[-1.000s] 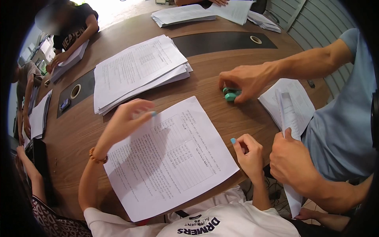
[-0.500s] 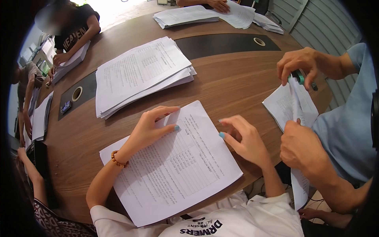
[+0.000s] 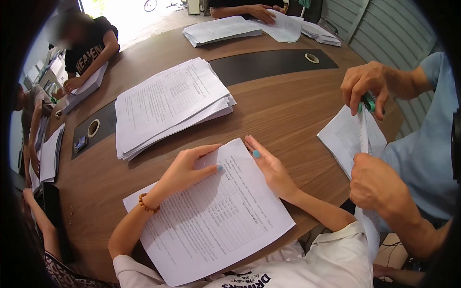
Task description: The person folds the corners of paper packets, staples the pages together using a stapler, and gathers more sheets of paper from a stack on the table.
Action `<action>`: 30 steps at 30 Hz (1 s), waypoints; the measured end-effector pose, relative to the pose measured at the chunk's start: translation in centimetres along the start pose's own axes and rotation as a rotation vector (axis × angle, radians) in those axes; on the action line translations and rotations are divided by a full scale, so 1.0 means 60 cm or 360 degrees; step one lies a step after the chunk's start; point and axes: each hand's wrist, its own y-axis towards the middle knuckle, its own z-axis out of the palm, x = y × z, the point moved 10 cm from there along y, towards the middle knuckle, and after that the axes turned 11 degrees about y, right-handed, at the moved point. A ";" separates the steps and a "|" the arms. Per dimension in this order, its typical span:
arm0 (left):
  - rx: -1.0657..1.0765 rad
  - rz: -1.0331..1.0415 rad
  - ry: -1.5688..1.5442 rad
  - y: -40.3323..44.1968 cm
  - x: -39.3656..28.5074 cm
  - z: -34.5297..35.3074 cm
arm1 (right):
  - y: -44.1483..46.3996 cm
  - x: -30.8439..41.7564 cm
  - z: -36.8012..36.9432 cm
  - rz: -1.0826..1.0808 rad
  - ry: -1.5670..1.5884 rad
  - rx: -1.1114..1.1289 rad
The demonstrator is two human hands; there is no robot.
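A stack of printed sheets [image 3: 216,211] lies in front of me at the table's near edge, turned at an angle. My left hand [image 3: 189,168], with a wooden bead bracelet [image 3: 147,203] at its wrist, rests along the upper left edge. Its thumb lies on the top page, apart from the forefinger. Against the upper right edge, near the top corner, is my right hand [image 3: 272,169], its fingers stretched out and the thumb raised. The stack's thickness is hard to tell from above.
A larger paper stack [image 3: 173,103] sits beyond my hands. At right, a co-worker's hands [image 3: 372,91] hold a green stapler [image 3: 368,102] and folded sheets [image 3: 363,132] above another paper pile [image 3: 338,139]. Other people handle papers across the wooden table [image 3: 278,96].
My right hand has moved left, from above the sheets' right side to their upper right edge, and its fingers have straightened. The co-worker's stapler and sheets have shifted slightly.
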 end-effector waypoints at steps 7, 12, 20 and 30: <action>-0.0155 0.0130 0.0023 -0.012 -0.020 -0.010 | 0.011 0.005 -0.036 -0.0025 0.0105 -0.0209; -0.0169 0.0129 0.0001 -0.012 -0.021 -0.012 | 0.004 0.000 0.015 0.0119 -0.0087 0.0150; -0.0169 0.0144 -0.0026 -0.010 -0.020 -0.012 | 0.007 -0.018 0.004 0.0206 0.0374 -0.0001; -0.0159 0.0107 -0.0011 -0.009 -0.015 -0.011 | 0.007 -0.013 0.001 0.0164 0.0086 0.0022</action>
